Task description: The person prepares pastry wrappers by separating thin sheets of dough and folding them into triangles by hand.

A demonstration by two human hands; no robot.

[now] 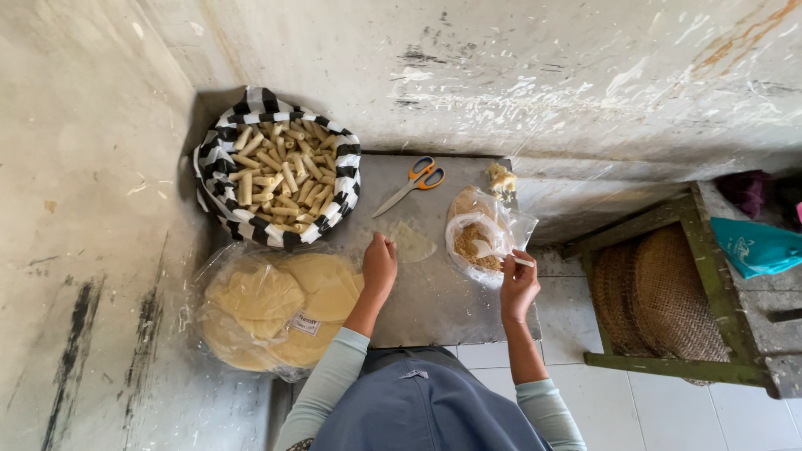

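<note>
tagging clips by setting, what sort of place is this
Probably a home snack-making corner on a floor: a low grey metal table, a black-and-white striped basket of rolled snacks, clear bags of round pale wrappers.

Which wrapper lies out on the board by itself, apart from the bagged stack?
The thin pale wrapper by the left hand, flat on the grey board; the others sit stacked in the clear bag.

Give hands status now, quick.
Left hand: fingers down on the wrapper, holding nothing.
Right hand: closed on a white spoon in the filling bag.
</note>
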